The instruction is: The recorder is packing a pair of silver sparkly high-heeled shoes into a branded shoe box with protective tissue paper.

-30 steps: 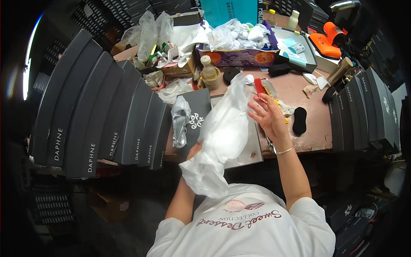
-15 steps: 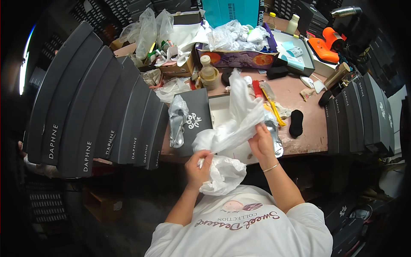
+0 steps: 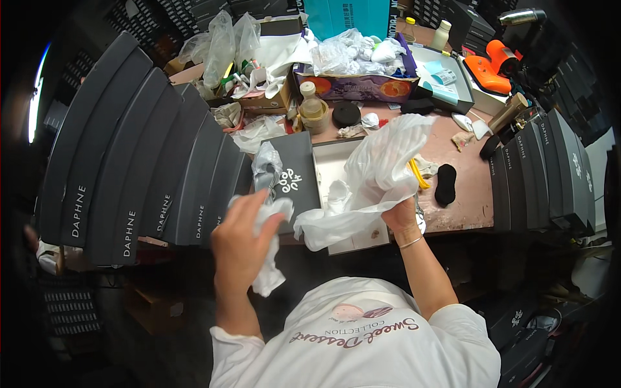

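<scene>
My left hand is raised at the table's front edge, closed on a crumpled piece of white tissue paper that hangs below the fingers. My right hand grips a thin, translucent white sheet, which spreads up and to the left. Whether this sheet is paper or plastic I cannot tell. Under it lies an open shoebox with a pale inside, partly covered. Left of the box, a plastic-wrapped silvery shoe rests on a dark grey lid; my left hand hides its lower part.
Dark shoeboxes stand in a row at the left, and more boxes at the right. A purple carton of crumpled plastic sits at the back. A black oval pad, a yellow handle and an orange tool lie to the right.
My left hand has moved left and up, carrying the crumpled tissue away from the sheet. The sheet in my right hand has swung right and spread wider.
</scene>
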The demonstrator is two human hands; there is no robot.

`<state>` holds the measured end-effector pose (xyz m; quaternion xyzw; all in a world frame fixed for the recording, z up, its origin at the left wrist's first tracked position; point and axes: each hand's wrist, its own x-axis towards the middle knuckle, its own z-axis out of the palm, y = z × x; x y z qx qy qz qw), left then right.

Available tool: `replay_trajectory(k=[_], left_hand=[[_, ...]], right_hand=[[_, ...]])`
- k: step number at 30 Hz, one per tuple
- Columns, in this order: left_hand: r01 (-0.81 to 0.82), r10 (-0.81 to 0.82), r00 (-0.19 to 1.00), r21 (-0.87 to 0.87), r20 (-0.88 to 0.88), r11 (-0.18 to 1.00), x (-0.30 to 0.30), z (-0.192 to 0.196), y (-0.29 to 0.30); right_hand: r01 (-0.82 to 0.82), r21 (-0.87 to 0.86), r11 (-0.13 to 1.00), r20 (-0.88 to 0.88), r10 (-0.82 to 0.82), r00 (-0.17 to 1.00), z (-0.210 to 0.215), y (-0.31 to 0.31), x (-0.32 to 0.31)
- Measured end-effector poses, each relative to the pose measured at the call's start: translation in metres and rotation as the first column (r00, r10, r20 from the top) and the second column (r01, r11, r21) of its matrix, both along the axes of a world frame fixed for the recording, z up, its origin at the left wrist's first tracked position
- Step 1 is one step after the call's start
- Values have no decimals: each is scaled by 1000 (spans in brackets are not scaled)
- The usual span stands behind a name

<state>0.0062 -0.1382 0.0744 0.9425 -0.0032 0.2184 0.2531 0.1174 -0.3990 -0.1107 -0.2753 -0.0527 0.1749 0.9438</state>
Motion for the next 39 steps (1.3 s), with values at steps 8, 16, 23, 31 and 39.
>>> replay_trajectory(k=[8,16,23,31,39], left_hand=[[429,-750,387,-615,-537,662,83,-171,-47],[-65,75,931,-39,357,997,174,-55,84],[26,162,932,506,-325,862,242,-175,155],[24,-94,840,-138,-535,990,166,-47,62],[-258,-783,617,-920,77,-294,95,-150,-24]], right_hand=[[33,219,975,-121,-6,993,-3,20,-4],[677,-156,719,170,-656,735,6,-111,40],[641,-320,697,404,-512,758,75,-150,37],[488,-688,537,702,323,634,168,-56,53],[353,-544,761,779,614,-126,198,41,19]])
